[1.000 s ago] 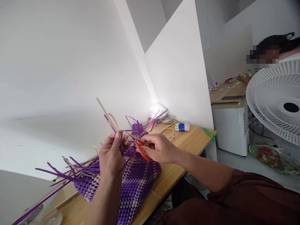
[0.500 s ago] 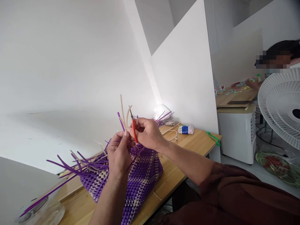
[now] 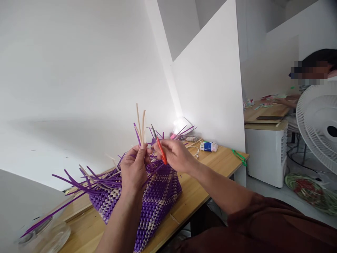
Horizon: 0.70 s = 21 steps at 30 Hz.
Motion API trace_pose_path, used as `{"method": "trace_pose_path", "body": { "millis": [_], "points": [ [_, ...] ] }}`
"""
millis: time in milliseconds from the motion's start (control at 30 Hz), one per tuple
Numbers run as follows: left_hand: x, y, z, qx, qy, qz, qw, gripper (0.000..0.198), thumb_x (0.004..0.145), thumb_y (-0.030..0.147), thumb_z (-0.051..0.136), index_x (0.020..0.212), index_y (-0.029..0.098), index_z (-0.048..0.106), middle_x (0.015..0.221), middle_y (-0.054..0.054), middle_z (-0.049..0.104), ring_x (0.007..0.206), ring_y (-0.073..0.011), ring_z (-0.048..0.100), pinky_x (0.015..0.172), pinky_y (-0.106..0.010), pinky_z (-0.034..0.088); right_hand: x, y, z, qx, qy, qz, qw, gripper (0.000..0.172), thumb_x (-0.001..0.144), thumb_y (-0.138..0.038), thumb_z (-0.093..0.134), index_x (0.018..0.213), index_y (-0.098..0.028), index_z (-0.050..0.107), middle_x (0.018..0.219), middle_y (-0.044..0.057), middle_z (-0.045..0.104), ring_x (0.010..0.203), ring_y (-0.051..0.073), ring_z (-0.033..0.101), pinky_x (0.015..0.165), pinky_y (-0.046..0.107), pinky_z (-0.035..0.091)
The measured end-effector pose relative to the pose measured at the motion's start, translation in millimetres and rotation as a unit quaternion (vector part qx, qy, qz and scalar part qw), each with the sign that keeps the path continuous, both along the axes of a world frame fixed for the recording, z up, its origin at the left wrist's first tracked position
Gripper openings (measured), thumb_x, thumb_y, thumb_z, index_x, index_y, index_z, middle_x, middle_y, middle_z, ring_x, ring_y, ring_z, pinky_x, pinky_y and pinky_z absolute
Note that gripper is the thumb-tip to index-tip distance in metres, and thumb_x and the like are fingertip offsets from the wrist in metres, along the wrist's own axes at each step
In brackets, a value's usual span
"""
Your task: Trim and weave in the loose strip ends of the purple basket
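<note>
A half-woven purple and cream basket (image 3: 152,200) lies on the wooden table (image 3: 210,175), with loose purple strips (image 3: 79,182) fanning out to the left. My left hand (image 3: 134,168) pinches a few upright cream and purple strips (image 3: 140,124) at the basket's rim. Just to its right, my right hand (image 3: 175,154) grips red-handled snips (image 3: 161,149), blades pointing up and left beside those strips.
A blue and white yarn ball (image 3: 209,146), a white cable (image 3: 195,151) and a green item (image 3: 240,157) lie farther along the table. A glass jar (image 3: 44,235) stands at the lower left. White partitions surround the table. A fan (image 3: 318,123), a white cabinet (image 3: 265,151) and another person at a second desk are on the right.
My right hand raised the snips from the basket's rim up toward the strips, then tilted them and drew slightly right. My left hand lifted the strips more upright.
</note>
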State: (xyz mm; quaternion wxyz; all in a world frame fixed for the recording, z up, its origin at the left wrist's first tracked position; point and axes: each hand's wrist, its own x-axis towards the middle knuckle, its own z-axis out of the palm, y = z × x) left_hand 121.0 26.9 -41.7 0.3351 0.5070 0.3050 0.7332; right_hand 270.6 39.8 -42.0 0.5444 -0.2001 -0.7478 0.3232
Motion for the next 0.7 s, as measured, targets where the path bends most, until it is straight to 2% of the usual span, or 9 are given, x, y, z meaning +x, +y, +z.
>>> {"method": "trace_pose_path", "body": {
  "millis": [100, 167, 367, 700],
  "points": [
    [1.9, 0.9, 0.7, -0.009, -0.026, -0.006, 1.0, 0.03, 0.069, 0.035, 0.085, 0.08, 0.013, 0.067, 0.07, 0.001, 0.065, 0.051, -0.004, 0.047, 0.047, -0.016, 0.037, 1.8, -7.1, -15.4, -0.009, -0.049, -0.006, 0.999, 0.032, 0.094, -0.047, 0.056, 0.078, -0.018, 0.056, 0.066, -0.002, 0.058, 0.059, 0.01, 0.05, 0.056, 0.026, 0.037],
    [2.9, 1.6, 1.1, -0.009, -0.041, -0.008, 0.999, 0.032, 0.067, 0.035, 0.087, 0.079, 0.013, 0.068, 0.072, 0.0, 0.066, 0.051, -0.0037, 0.046, 0.046, -0.016, 0.037, 0.3, -9.0, -19.0, -0.011, -0.066, -0.011, 0.998, 0.033, 0.092, -0.048, 0.058, 0.077, -0.019, 0.055, 0.064, -0.002, 0.057, 0.057, 0.01, 0.048, 0.054, 0.025, 0.035],
    [2.1, 3.2, -0.2, -0.011, -0.083, 0.001, 0.996, 0.034, 0.061, 0.031, 0.091, 0.078, 0.012, 0.07, 0.069, 0.001, 0.066, 0.052, -0.0041, 0.051, 0.047, -0.014, 0.039, -4.2, -9.4, -12.0, -0.014, -0.07, -0.023, 0.997, 0.034, 0.094, -0.051, 0.053, 0.081, -0.02, 0.054, 0.063, -0.002, 0.057, 0.057, 0.011, 0.049, 0.055, 0.025, 0.036],
    [6.0, -5.0, 1.5, -0.013, -0.078, -0.021, 0.997, 0.032, 0.063, 0.031, 0.089, 0.075, 0.012, 0.068, 0.059, 0.003, 0.062, 0.049, -0.0046, 0.05, 0.047, -0.015, 0.039, -15.2, -3.8, -12.3, -0.008, -0.043, -0.028, 0.999, 0.032, 0.093, -0.051, 0.056, 0.087, -0.019, 0.06, 0.067, -0.004, 0.053, 0.06, 0.011, 0.048, 0.055, 0.024, 0.035]
  ]
}}
